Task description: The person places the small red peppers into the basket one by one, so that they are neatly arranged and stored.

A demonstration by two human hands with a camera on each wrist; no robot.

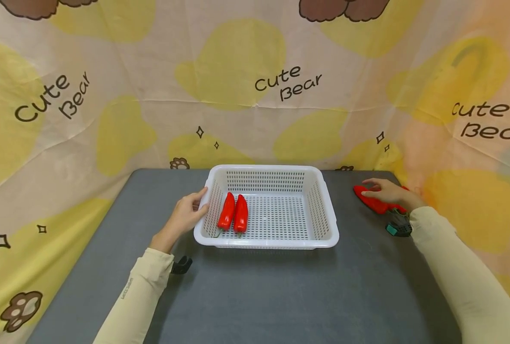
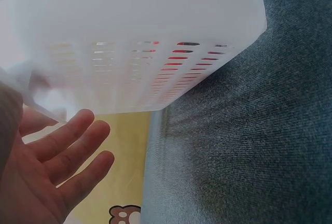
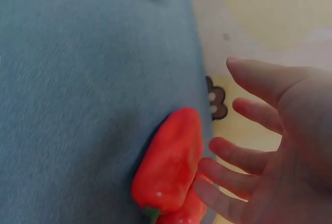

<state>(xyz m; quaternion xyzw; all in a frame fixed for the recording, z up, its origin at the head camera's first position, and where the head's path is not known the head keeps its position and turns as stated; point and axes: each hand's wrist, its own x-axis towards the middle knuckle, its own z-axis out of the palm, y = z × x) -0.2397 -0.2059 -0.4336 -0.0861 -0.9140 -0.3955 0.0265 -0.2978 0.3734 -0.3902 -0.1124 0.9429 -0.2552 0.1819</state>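
Observation:
A white plastic basket (image 1: 265, 243) with slotted walls stands on the grey table, with two red peppers (image 1: 227, 211) side by side in its left part. At its left rim, my left hand (image 1: 186, 215) grips the edge, the thumb over the rim and the fingers outside, as the left wrist view shows. Over on the right, more red peppers (image 3: 171, 156) lie close together near the table's far right corner. My right hand (image 1: 386, 192) is just above them with fingers spread and slightly bent. In the right wrist view its fingertips (image 3: 207, 167) overlap a pepper's edge.
The grey table (image 1: 268, 296) extends in front of the basket and to both sides. A cloth (image 1: 238, 67) printed with yellow patches and lettering hangs behind the table and along its sides. Dark wrist cameras (image 1: 182, 265) sit at both wrists.

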